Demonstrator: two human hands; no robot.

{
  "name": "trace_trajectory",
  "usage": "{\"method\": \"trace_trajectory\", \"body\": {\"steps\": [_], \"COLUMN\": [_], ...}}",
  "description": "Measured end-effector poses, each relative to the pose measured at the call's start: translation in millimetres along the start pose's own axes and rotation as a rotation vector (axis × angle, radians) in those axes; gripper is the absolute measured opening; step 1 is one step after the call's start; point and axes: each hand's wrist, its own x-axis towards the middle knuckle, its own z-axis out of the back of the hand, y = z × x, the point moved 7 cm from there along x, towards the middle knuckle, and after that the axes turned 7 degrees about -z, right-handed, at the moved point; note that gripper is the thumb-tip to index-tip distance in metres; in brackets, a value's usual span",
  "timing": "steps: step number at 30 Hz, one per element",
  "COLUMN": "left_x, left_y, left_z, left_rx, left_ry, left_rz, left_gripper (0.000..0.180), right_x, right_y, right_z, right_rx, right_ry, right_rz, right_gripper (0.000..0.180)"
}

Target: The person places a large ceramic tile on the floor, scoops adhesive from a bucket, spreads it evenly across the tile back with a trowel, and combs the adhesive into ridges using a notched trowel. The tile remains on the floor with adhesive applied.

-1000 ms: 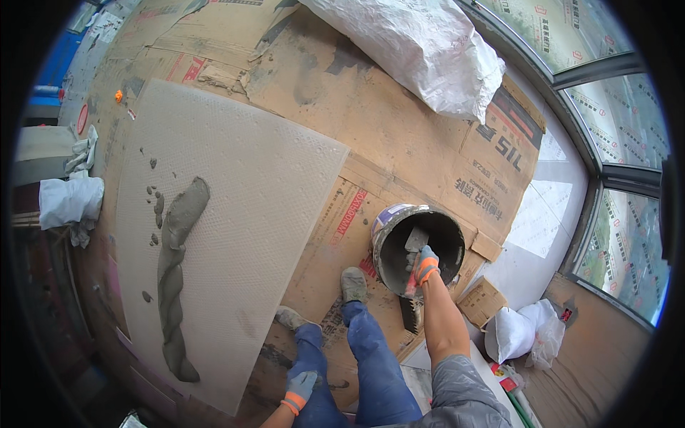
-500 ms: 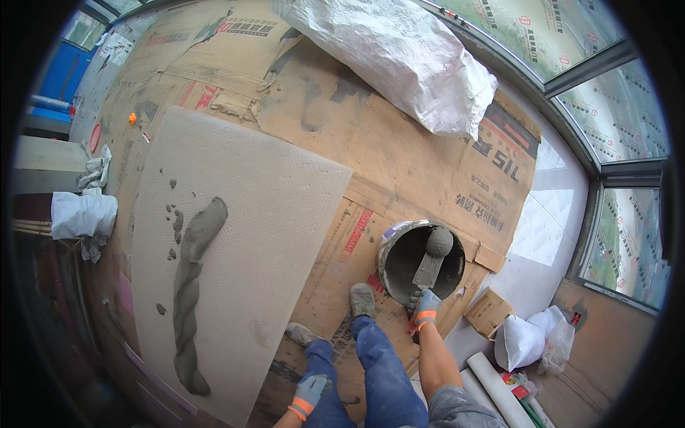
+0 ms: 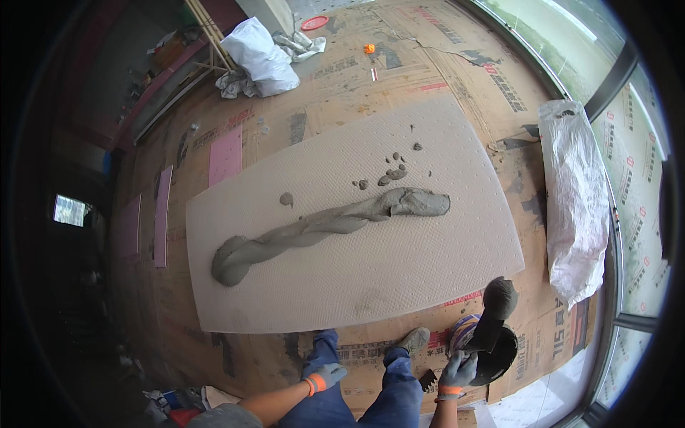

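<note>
My right hand (image 3: 457, 372), in a grey glove with an orange cuff, is closed on a trowel (image 3: 486, 334). A rounded lump of wet grey mortar (image 3: 500, 298) sits at the trowel's far end. The trowel is over a bucket (image 3: 508, 362) with a dark inside. My left hand (image 3: 330, 375), gloved alike, holds nothing and rests by my left thigh with its fingers loosely out. In front of me lies a large pale textured slab (image 3: 342, 285). A long twisted strip of mortar (image 3: 314, 227) runs across it, with several small mortar blobs (image 3: 392, 176) beyond.
Cardboard sheeting (image 3: 342, 93) covers the floor around the slab. A long white sack (image 3: 576, 207) lies along the windows at right. White bags (image 3: 262, 58) stand at the far left, near pink boards (image 3: 226, 155). A small orange object (image 3: 369, 48) lies at the back.
The view has turned left, so the slab now lies across the front. My right hand has lifted the mortar-loaded trowel out of the bucket. My left hand stays low by the thigh.
</note>
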Motion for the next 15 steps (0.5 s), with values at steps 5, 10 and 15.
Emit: {"method": "trace_trajectory", "body": {"steps": [5, 10, 15], "left_x": [-14, -41, -99], "left_y": [67, 173, 288], "left_z": [54, 117, 171], "left_rx": [-0.096, -0.327, -0.305], "left_ry": [-0.218, -0.335, -0.4], "left_rz": [-0.17, 0.033, 0.263], "left_gripper": [0.033, 0.029, 0.035], "right_x": [-9, -30, -4], "right_y": [60, 139, 174], "right_z": [-176, -257, -322], "right_rx": [-0.089, 0.436, 0.314], "right_ry": [0.388, 0.636, 0.834], "right_rz": [0.039, -0.195, -0.755], "right_gripper": [0.026, 0.02, 0.03]}}
